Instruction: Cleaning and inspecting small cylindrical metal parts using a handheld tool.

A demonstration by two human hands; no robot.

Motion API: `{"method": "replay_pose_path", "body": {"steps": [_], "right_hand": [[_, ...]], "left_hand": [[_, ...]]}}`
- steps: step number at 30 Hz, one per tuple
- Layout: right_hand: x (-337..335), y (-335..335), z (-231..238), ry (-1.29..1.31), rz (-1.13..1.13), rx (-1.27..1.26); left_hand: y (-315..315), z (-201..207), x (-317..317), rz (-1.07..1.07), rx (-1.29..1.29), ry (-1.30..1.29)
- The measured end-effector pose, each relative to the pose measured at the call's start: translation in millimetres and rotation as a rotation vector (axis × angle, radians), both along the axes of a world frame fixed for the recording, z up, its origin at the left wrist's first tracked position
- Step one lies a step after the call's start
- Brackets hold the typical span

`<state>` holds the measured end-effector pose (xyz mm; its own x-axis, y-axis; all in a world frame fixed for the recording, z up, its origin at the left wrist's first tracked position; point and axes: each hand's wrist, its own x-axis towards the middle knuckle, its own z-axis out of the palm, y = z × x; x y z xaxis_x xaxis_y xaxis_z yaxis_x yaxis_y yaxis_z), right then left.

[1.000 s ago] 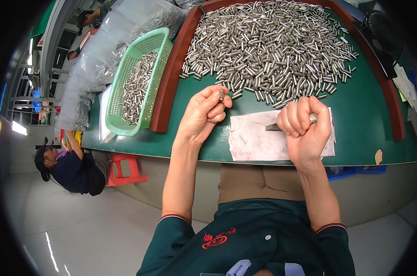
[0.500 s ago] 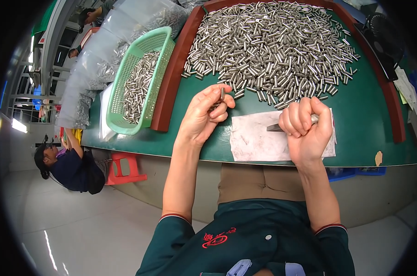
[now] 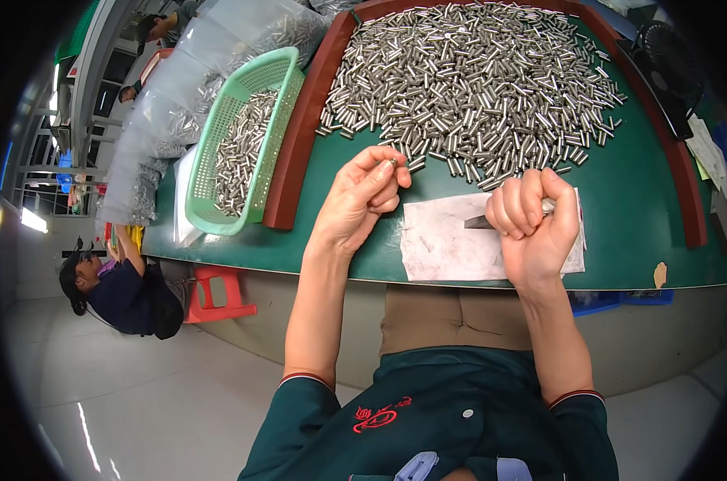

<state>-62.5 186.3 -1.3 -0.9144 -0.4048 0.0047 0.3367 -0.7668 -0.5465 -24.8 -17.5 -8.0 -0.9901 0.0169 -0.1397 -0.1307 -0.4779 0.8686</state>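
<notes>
My left hand (image 3: 357, 192) is closed, thumb and forefinger pinching a small metal pin (image 3: 393, 162) whose end just shows at the fingertips. The other fingers curl into the palm; whether they hold more pins I cannot tell. To the right, my right hand (image 3: 533, 218) makes a fist around a blade tool (image 3: 476, 223). Its short, flat grey blade juts out leftward over a smudged white cloth or paper sheet (image 3: 439, 252), and the fist hides most of the handle. Just beyond both hands spreads a large heap of shiny metal pins (image 3: 467, 88).
Reddish-brown rails (image 3: 295, 152) border the green table (image 3: 620, 208). A green mesh basket (image 3: 195, 192) of pins stands left, beside clear plastic bags (image 3: 151, 128) of parts. A black fan (image 3: 664, 56) is at far right. A co-worker (image 3: 127, 293) sits left near a red stool (image 3: 223, 295).
The pin in my left fingers has turned from standing upright to nearly end-on, and the thumb has shifted over it. My right hand and the blade tool stay almost still.
</notes>
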Motion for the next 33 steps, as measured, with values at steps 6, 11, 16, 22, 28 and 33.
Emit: {"method": "replay_pose_path", "body": {"steps": [6, 11, 16, 22, 28, 33], "right_hand": [[0, 2, -1, 0.005, -0.003, 0.000], [-1, 2, -2, 0.020, 0.003, -0.020], [-2, 1, -3, 0.010, 0.012, -0.041], [-4, -3, -1, 0.023, -0.025, -0.047], [-3, -9, 0, 0.071, -0.033, 0.001], [-5, -10, 0, 0.094, -0.011, 0.036]], "left_hand": [[9, 5, 2, 0.017, -0.242, 0.008], [46, 14, 21, 0.002, -1.132, 0.159], [56, 17, 21, -0.037, -1.440, 0.231], [56, 4, 23, 0.085, -1.360, 0.261], [57, 5, 22, 0.091, -1.331, 0.247], [56, 4, 21, 0.091, -1.326, 0.243]]}}
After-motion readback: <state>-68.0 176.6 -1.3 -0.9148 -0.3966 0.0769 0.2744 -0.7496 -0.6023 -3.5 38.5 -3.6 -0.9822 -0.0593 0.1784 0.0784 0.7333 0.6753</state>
